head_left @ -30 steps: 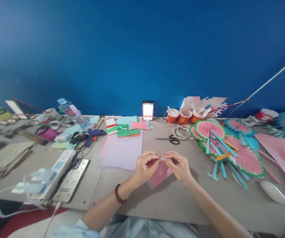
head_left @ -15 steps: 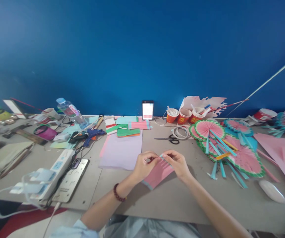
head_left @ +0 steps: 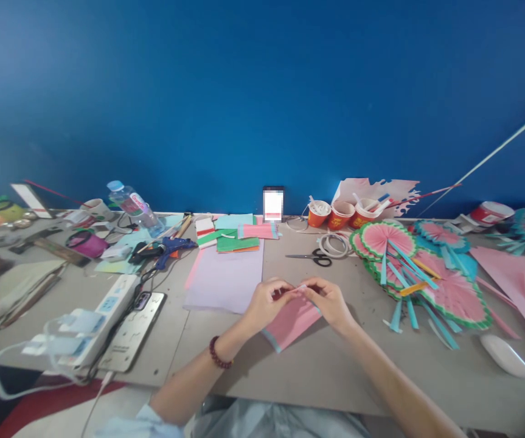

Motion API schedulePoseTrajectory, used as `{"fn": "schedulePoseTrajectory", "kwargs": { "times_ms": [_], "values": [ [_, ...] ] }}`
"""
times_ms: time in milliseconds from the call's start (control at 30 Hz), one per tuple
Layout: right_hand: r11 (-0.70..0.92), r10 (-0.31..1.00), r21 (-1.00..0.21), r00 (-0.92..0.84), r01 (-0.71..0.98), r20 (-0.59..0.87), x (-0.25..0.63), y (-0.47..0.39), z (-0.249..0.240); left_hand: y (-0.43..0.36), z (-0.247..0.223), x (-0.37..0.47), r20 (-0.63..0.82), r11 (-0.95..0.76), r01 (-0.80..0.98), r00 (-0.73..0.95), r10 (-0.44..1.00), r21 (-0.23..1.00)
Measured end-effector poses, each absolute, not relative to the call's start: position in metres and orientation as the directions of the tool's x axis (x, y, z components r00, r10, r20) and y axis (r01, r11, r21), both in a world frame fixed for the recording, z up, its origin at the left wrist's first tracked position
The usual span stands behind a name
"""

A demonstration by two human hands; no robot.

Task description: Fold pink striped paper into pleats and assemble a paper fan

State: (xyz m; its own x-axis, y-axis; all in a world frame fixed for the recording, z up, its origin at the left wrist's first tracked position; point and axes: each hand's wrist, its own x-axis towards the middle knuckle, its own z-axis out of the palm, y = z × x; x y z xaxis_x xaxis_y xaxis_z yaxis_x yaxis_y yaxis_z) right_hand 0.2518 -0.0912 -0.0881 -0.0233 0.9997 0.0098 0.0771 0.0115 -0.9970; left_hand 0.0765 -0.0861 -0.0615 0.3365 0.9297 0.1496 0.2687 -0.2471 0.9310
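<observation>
A pink sheet of paper [head_left: 287, 322] with light-blue edges slants above the table between my hands. My left hand [head_left: 269, 304], with a dark bead bracelet [head_left: 221, 353] on its wrist, pinches the sheet's upper edge between thumb and fingers. Close beside it, my right hand [head_left: 328, 301] pinches the same edge, the fingertips of both hands nearly touching. A narrow fold seems to lie along that edge, partly hidden by the fingers. Behind my left hand lies a stack of pale purple paper [head_left: 225, 280]. Scissors [head_left: 312, 258] rest beyond my hands.
Pleated pink paper fans [head_left: 387, 240] with blue strips lie to the right, near a white mouse [head_left: 505, 355]. Paper cups [head_left: 342, 215] line the wall. On the left are a power strip [head_left: 107, 316], a phone [head_left: 137, 331], a glue gun [head_left: 168, 249] and a bottle [head_left: 137, 210].
My fingertips have shifted slightly along the sheet's upper edge, and pink now shows there where light blue showed before. The whole view has moved a little.
</observation>
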Motion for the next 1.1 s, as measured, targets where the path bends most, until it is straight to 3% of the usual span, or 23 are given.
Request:
{"fn": "schedulePoseTrajectory", "kwargs": {
  "times_ms": [433,700,1100],
  "values": [
    [-0.045,0.996,-0.999,0.075,0.024,-0.043,0.254,-0.091,-0.087,-0.078,-0.07,0.066,0.122,-0.245,0.3,0.376,0.919,0.922],
    [-0.093,0.991,-0.996,0.101,0.003,-0.092,0.253,-0.091,-0.089,-0.078,-0.069,0.064,0.193,-0.375,0.358,0.451,0.871,0.855],
    [-0.123,0.992,-0.992,-0.024,0.034,-0.123,0.254,-0.088,-0.095,-0.071,-0.077,0.058,0.113,-0.38,0.415,0.539,0.835,0.826]
  ]
}}
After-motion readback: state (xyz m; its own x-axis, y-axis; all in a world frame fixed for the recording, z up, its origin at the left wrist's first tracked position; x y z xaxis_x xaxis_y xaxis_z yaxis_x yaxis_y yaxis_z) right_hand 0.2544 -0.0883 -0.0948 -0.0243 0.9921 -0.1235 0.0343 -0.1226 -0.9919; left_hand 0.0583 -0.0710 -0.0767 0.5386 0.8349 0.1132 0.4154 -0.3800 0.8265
